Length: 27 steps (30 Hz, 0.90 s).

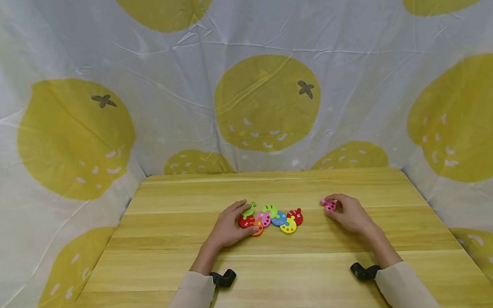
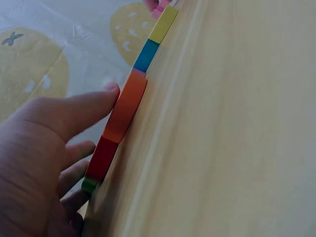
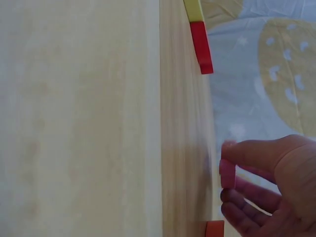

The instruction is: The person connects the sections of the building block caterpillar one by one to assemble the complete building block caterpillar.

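A wavy chain of flat, coloured puzzle pieces lies joined on the table. From the left it shows a green piece [image 1: 249,211], a red piece [image 1: 245,222], an orange piece [image 1: 258,231], a pink piece, a light green piece [image 1: 269,210], a blue piece [image 1: 278,220], a yellow piece [image 1: 289,227] and another red piece [image 1: 295,217]. My left hand [image 1: 229,228] rests at the left end, thumb touching the orange piece and fingers over the green one. To the right, apart from the chain, my right hand [image 1: 354,215] pinches a loose pink puzzle piece [image 3: 227,174] between thumb and fingers.
Another orange piece [image 3: 215,228] shows at the bottom of the right wrist view; the right hand seems to hide it in the head view. Around the wooden table [image 1: 280,284] hangs a lemon-print cloth [image 1: 175,92]. Each wrist wears a black camera [image 1: 225,278].
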{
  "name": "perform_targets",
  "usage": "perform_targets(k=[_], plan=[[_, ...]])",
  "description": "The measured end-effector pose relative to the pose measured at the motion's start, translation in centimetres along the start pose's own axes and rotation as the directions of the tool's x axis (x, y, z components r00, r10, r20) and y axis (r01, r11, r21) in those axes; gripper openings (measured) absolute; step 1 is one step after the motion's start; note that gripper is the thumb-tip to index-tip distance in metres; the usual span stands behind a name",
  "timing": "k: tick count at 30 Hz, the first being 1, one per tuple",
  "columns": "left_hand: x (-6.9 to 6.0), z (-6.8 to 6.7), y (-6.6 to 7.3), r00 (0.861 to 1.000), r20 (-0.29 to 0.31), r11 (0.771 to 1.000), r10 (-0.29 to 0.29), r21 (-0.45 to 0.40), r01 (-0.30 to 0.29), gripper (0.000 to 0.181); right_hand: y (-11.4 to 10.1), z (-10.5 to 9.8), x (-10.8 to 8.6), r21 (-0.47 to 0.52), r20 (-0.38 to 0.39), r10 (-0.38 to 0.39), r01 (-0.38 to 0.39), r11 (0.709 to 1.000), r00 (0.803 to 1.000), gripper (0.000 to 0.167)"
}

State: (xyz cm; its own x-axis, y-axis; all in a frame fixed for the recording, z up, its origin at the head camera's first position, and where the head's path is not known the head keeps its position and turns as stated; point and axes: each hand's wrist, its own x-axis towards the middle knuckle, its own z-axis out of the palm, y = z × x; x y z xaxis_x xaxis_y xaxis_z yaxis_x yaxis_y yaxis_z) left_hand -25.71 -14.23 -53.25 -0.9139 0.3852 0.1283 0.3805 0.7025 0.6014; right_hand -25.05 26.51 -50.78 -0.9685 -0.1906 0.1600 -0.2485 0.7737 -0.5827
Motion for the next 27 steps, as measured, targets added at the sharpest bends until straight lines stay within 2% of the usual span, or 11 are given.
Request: perform_targets(k=[7, 16, 27], plan=[[-0.1, -0.5, -0.6, 1.000, 0.020, 0.997, -0.010, -0.075, 0.011, 0.077, -1.1, 0.3, 0.2, 0.055, 0.031, -0.016, 0.015, 0.998, 0.999, 0.040], [-0.1, -0.7, -0.5, 1.000, 0.024, 0.997, -0.004, -0.083, 0.006, 0.076, -2.7, 1.0, 1.2, 0.122, 0.074, -0.065, 0.055, 0.991, 0.995, 0.039], [-0.2, -0.8, -0.4, 1.000, 0.019, 0.996, -0.005, -0.088, 0.007, 0.077, -3.5, 2.3, 2.2, 0.118, 0.122, -0.131, 0.117, 0.986, 0.984, 0.036]])
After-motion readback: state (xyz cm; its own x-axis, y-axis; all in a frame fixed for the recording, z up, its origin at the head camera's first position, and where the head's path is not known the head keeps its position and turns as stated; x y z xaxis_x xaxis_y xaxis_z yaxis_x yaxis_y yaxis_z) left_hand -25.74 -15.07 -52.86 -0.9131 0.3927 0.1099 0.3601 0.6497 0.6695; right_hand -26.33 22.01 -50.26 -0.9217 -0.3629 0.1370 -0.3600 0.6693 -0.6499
